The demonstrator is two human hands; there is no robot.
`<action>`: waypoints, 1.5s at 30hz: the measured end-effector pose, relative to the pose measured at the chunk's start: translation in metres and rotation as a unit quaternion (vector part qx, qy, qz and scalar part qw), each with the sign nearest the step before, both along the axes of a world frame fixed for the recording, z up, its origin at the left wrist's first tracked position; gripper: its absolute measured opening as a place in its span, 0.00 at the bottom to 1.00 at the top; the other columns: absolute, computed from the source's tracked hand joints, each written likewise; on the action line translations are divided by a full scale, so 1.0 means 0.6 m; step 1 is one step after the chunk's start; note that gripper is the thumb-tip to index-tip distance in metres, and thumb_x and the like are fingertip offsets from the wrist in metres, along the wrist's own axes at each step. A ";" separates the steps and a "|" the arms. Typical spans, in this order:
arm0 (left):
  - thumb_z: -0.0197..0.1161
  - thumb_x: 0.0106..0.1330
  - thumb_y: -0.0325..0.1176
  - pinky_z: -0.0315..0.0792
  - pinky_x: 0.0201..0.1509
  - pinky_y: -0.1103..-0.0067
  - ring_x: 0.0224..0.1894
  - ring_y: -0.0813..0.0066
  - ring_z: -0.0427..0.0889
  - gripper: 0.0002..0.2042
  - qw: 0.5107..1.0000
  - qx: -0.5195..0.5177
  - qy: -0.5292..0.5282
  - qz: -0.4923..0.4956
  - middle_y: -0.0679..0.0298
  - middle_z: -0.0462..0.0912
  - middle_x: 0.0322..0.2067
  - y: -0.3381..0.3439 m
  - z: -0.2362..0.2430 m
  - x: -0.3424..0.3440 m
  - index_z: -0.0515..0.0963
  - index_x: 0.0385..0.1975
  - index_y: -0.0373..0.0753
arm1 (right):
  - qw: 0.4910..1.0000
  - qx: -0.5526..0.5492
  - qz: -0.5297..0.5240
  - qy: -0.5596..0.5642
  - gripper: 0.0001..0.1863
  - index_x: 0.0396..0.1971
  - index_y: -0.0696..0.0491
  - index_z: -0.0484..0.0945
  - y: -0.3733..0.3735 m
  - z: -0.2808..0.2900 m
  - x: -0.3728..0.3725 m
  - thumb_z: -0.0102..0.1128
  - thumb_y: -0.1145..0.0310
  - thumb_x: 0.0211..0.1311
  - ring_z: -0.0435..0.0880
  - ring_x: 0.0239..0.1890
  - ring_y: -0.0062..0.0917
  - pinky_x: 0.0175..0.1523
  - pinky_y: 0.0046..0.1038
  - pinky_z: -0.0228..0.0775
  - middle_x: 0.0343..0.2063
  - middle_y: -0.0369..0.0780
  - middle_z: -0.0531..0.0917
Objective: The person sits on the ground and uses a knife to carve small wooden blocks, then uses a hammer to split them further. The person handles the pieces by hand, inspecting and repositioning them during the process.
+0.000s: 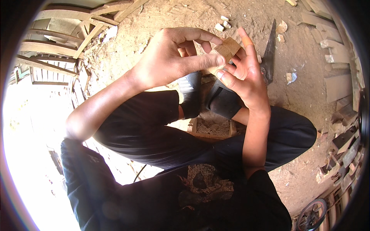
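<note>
A small, light-brown wooden block (229, 47) is held up in front of me, tilted, over my feet. My left hand (167, 57) grips it from the left, thumb along its near side and fingers curled at its far side. From the right, my right hand (250, 79) supports the block's lower right end between its thumb and bent fingers, while one finger points up, off the wood. Part of the block is hidden behind the fingers. Just beyond my right hand, a handsaw (271, 54) with a dark blade lies on the ground.
Small wood offcuts (219, 27) are scattered on the dirt floor (300, 115). Curved wooden frames (58, 48) stand at the far left. Boards and scrap wood (341, 84) line the right side, with a spoked wheel (311, 215) at the near right. My crossed legs (154, 131) are below my hands.
</note>
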State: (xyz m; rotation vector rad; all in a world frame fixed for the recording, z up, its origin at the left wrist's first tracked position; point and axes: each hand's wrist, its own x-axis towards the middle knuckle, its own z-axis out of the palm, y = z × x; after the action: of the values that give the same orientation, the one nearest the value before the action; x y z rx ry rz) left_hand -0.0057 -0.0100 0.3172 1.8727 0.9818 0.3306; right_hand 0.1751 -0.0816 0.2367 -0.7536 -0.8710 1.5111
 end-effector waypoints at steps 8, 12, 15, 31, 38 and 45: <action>0.72 0.56 0.42 0.69 0.25 0.86 0.21 0.88 0.73 0.17 0.999 0.019 -0.012 0.032 0.69 0.81 0.28 0.001 -0.015 -0.002 0.83 0.42 0.38 | 1.000 0.000 -0.005 -0.021 0.55 0.70 0.55 0.35 -0.002 -0.010 -0.004 0.69 0.74 0.52 0.68 0.62 0.35 0.67 0.42 0.59 0.58 0.50 0.67; 0.70 0.59 0.39 0.68 0.25 0.86 0.21 0.89 0.73 0.16 0.999 0.014 -0.021 0.029 0.68 0.82 0.28 0.003 -0.018 -0.006 0.83 0.42 0.37 | 1.000 -0.004 0.011 -0.004 0.54 0.70 0.56 0.35 -0.001 -0.014 0.000 0.68 0.74 0.52 0.67 0.63 0.36 0.67 0.41 0.59 0.58 0.50 0.68; 0.69 0.60 0.37 0.68 0.25 0.86 0.22 0.89 0.73 0.15 0.998 -0.013 -0.049 0.032 0.69 0.82 0.28 0.003 -0.019 -0.006 0.83 0.43 0.37 | 0.999 -0.017 0.028 0.021 0.54 0.70 0.57 0.36 0.000 -0.018 0.004 0.68 0.71 0.53 0.68 0.62 0.36 0.66 0.40 0.60 0.57 0.50 0.69; 0.69 0.59 0.30 0.72 0.29 0.86 0.25 0.86 0.77 0.17 0.997 0.027 -0.061 -0.037 0.70 0.80 0.33 0.003 -0.012 -0.008 0.80 0.48 0.38 | 0.999 -0.043 0.022 0.016 0.49 0.70 0.60 0.39 0.001 -0.015 0.005 0.60 0.65 0.53 0.68 0.63 0.38 0.67 0.38 0.57 0.58 0.56 0.69; 0.69 0.58 0.30 0.73 0.30 0.86 0.25 0.86 0.77 0.18 0.998 0.009 -0.054 -0.042 0.70 0.79 0.34 0.002 -0.011 -0.009 0.78 0.49 0.37 | 0.999 -0.048 0.012 0.005 0.48 0.70 0.58 0.40 0.001 -0.013 0.002 0.57 0.65 0.53 0.69 0.64 0.41 0.70 0.39 0.53 0.58 0.58 0.69; 0.68 0.58 0.29 0.73 0.31 0.85 0.26 0.85 0.77 0.19 0.997 0.002 -0.063 -0.045 0.70 0.78 0.34 0.003 -0.011 -0.009 0.78 0.50 0.37 | 0.999 -0.050 0.019 0.012 0.46 0.70 0.56 0.42 0.001 -0.019 0.004 0.55 0.67 0.53 0.69 0.63 0.41 0.70 0.39 0.55 0.58 0.57 0.69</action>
State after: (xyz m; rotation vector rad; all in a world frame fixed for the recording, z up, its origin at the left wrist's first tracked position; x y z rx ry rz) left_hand -0.0113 -0.0081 0.3106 1.8701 0.8097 0.3912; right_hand 0.1776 -0.0811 0.2253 -0.7927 -0.8012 1.6042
